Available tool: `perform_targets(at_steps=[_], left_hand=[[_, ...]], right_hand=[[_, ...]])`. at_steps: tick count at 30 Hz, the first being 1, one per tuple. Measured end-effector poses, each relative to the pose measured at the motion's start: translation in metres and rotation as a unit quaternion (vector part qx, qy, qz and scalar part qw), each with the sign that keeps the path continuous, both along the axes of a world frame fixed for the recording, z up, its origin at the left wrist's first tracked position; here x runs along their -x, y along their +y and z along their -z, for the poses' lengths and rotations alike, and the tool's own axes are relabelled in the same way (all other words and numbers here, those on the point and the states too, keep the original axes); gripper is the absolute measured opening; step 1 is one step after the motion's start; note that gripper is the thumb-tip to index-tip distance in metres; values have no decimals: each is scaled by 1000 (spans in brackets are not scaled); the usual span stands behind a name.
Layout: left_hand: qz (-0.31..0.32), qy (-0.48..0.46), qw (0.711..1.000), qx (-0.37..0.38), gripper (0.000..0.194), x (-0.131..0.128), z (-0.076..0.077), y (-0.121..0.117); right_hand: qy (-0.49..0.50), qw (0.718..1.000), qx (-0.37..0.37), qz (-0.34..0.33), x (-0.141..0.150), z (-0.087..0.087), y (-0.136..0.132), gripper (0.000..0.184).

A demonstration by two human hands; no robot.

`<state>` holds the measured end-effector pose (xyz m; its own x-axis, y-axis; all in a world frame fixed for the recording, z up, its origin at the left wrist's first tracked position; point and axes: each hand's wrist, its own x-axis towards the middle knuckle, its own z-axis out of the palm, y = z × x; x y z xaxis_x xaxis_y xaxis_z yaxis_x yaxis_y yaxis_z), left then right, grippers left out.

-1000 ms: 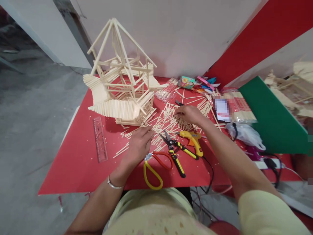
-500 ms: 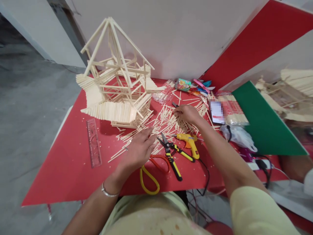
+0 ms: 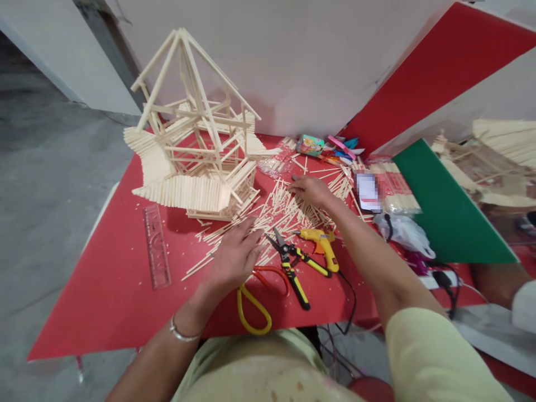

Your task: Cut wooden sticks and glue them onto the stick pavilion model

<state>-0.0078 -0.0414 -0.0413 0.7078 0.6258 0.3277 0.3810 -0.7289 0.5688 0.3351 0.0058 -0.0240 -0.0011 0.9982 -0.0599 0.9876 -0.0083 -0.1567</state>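
My left hand point(image 3: 238, 254) lies palm down with its fingers stretched out, over thin wooden sticks and the blades of scissors point(image 3: 254, 321) with one yellow and one red handle. My right hand point(image 3: 310, 191) reaches into the heap of loose sticks point(image 3: 285, 204), its fingers curled. A small dark grey thing point(image 3: 294, 177) shows at its fingertips; I cannot make out what it is. Left of the heap stands a pagoda-like frame point(image 3: 201, 192) built of sticks. Yellow-and-black pliers point(image 3: 293, 268) and a yellow glue gun point(image 3: 321, 241) lie in front of the heap.
A clear ruler point(image 3: 157, 245) lies on the red table point(image 3: 104, 301) at the left. Farther right are a phone point(image 3: 368, 192), packed sticks point(image 3: 396, 187), a plastic bag point(image 3: 404, 234) and a green board point(image 3: 444, 206). A can point(image 3: 310, 145) lies near the wall. Cables hang off the front edge.
The whole view has shifted slightly. My right hand has shifted a little over the heap, its fingers still curled near the dark thing. My left hand keeps its place.
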Motion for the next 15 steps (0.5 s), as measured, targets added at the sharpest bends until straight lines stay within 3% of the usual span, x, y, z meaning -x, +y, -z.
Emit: perform_targets(at_steps=[9,15], left_hand=[[24,26,999,1,36,-1,-1,1],[26,23,999,-1,36,-2,-1,-1]], right_hand=[[55,995,65,-54,-33,-12,-33,25],[65,994,74,-41,-35,-9,-58,27]])
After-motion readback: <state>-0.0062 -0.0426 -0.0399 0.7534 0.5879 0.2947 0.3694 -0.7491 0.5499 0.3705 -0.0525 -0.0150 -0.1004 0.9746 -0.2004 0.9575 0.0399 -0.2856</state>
